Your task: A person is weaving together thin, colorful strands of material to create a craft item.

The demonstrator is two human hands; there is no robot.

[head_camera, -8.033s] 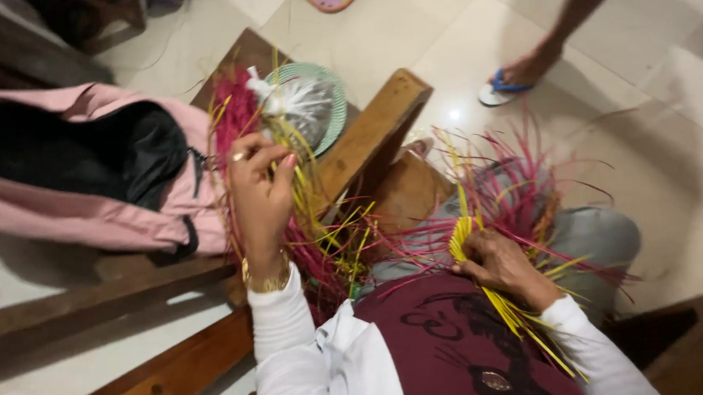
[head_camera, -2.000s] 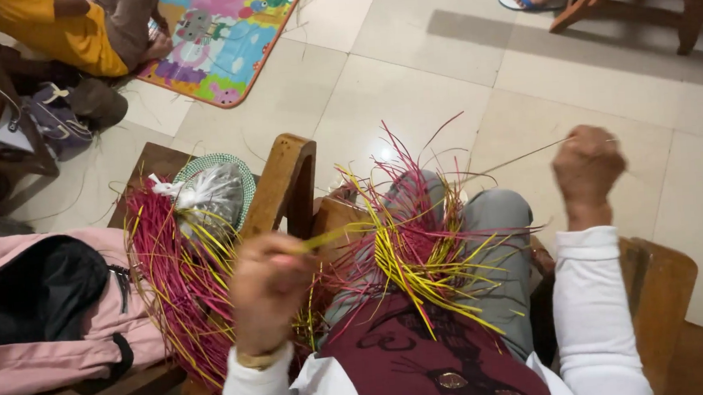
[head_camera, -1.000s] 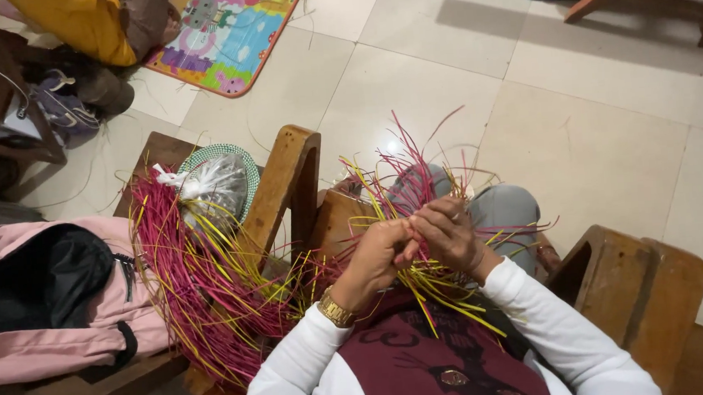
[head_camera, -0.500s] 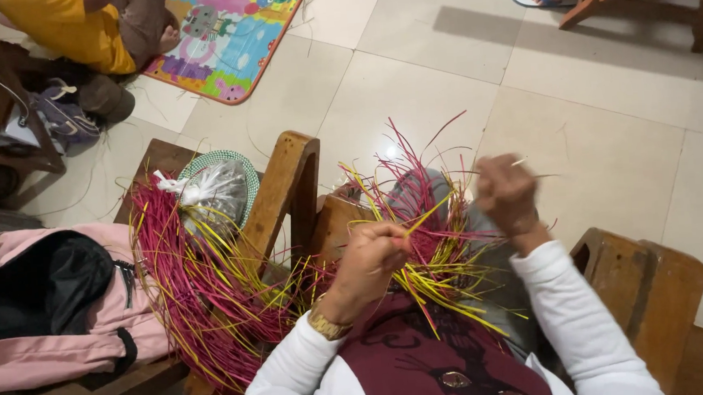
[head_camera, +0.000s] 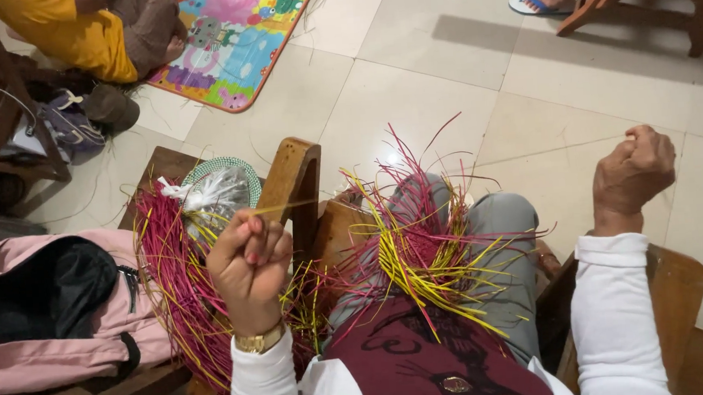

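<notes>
A half-woven piece of pink and yellow strips (head_camera: 419, 246) lies on my lap, loose ends sticking out all round. My left hand (head_camera: 249, 257) is raised to its left, fingers pinched on a yellow strip (head_camera: 287, 205) that runs back toward the weave. My right hand (head_camera: 633, 174) is a closed fist far out to the right, above the floor tiles, gripping a thin pale strand (head_camera: 544, 151) stretched taut from the weave.
A bundle of loose pink and yellow strips (head_camera: 170, 290) lies on the wooden bench beside a knotted plastic bag (head_camera: 215, 194) on a green plate. A pink backpack (head_camera: 43, 338) sits at left. Wooden armrests (head_camera: 289, 177) flank me. Other people sit near a colourful mat (head_camera: 236, 34).
My hands have pulled apart from over the weave: the right fist swung out right drawing the thin strand, and the left lifted leftward with the yellow strip.
</notes>
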